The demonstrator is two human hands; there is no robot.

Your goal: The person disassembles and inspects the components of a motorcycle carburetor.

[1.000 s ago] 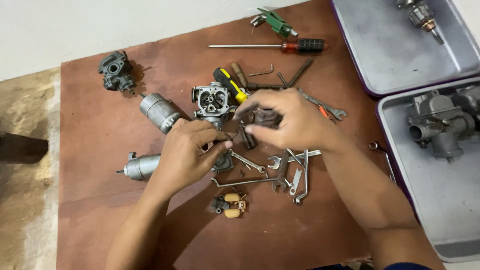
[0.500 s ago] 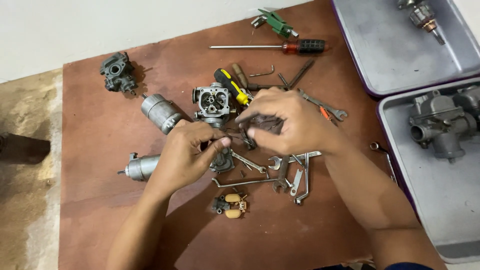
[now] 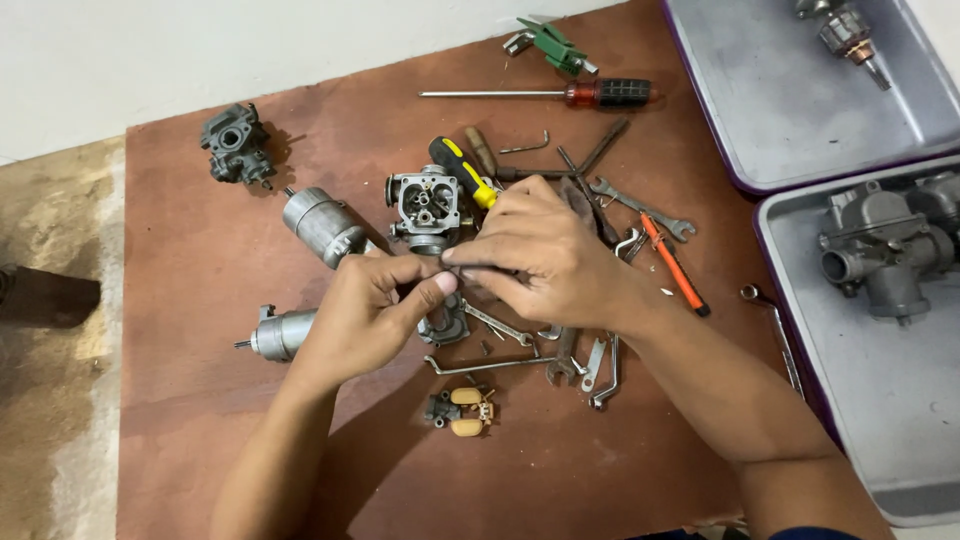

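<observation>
- Left hand (image 3: 365,315): fingers curled, thumb and forefinger pinched together on a very small part (image 3: 452,270), too small to identify; grip clamped on it at the tips.
- Right hand (image 3: 545,250): fingertips brought in against the same small part from the opposite side, meeting the left fingertips just in front of the carburetor body (image 3: 425,208); grip closed on the part as well, contact partly hidden by the knuckles.
- Location of the small part: held in the air just above the brown counter (image 3: 200,400), between both hands, near the float bowl cover (image 3: 445,322) lying below.
- Handling judgement: likely light, rigid metal, possibly oily and therefore slippery; easily dropped and lost among the loose hardware. Best held by fingertip pinch on its sides, with light pressure only.
- Carburetor body: judged heavy for its size, stiff cast metal, upright on the counter, open side up; best taken by the outer casting, not by the thin inner tubes.
- Nearby: yellow-handled screwdriver (image 3: 462,172) touching the body, cylindrical motor (image 3: 322,226) to the left, float assembly (image 3: 462,410) below, wrenches (image 3: 640,208) and bent rod (image 3: 490,366) beside the right hand.
</observation>
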